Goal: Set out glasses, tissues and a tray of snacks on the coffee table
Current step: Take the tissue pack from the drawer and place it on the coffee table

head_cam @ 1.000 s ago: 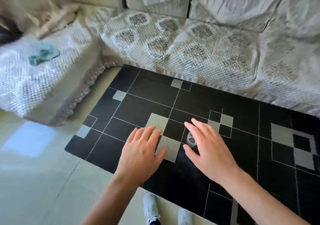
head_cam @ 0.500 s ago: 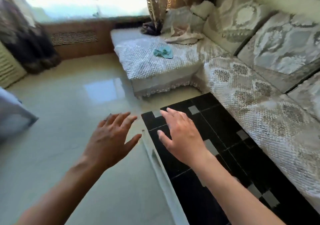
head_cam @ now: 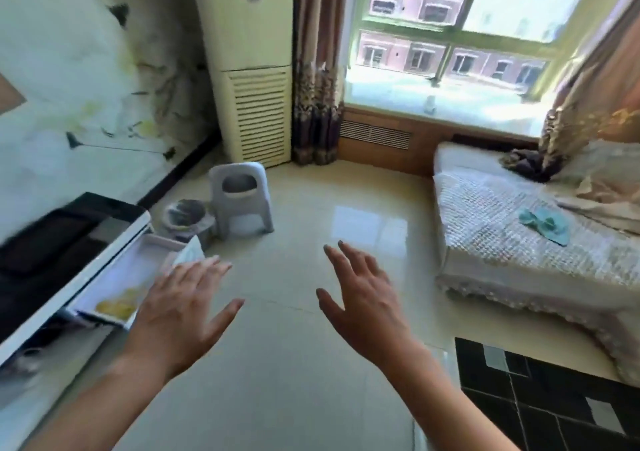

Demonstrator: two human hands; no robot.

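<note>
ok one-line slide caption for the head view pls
Both hands empty, left hand and right hand spread over the tiled floor, facing an open white drawer; coffee table at lower right.

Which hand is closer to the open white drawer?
The left hand. It hovers right beside the open drawer, while the right hand is over bare floor.

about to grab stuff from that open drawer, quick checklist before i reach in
1. Left hand free: ok, fingers spread, holding nothing.
2. Right hand free: ok, open and holding nothing.
3. Drawer open: ok, pulled out of the cabinet.
4. Drawer contents identified: cannot tell, something yellow and something white, both blurred.
5. Floor path to drawer: ok, stool and bin stand beyond it.
6. Coffee table in reach: ok, corner at lower right.
</note>
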